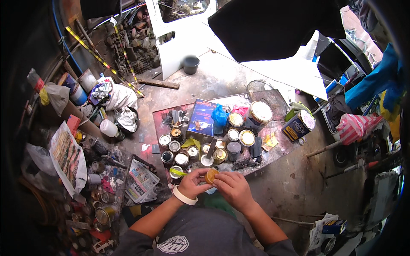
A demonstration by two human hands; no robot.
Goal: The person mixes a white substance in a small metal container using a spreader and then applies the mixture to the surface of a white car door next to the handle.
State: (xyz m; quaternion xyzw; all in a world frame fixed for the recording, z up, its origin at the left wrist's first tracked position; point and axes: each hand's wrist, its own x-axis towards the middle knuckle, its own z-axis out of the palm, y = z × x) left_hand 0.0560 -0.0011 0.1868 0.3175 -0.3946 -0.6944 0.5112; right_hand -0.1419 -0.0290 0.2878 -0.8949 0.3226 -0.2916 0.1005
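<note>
Both hands are raised at the near edge of a cluttered work board. My left hand [193, 183] and my right hand [228, 187] are closed around a small round amber-yellow disc [210, 176], perhaps a lid or small tin. A white ring [183, 198] circles my left wrist. Just beyond my hands are several paint cans [181, 159], a white pot [207, 162] with a dark flat stick in it, a bright green strip [178, 172], a dark grey container [234, 150] and a blue box [200, 119].
The board [160, 123] rests on a stained floor [286, 183]. A black bucket [191, 64] stands beyond it, near white panels [256, 74]. Piled cans, newspapers [139, 179] and bags crowd the left. Poles [320, 149], hanging cloths [373, 72] and a pink striped bag [354, 128] line the right.
</note>
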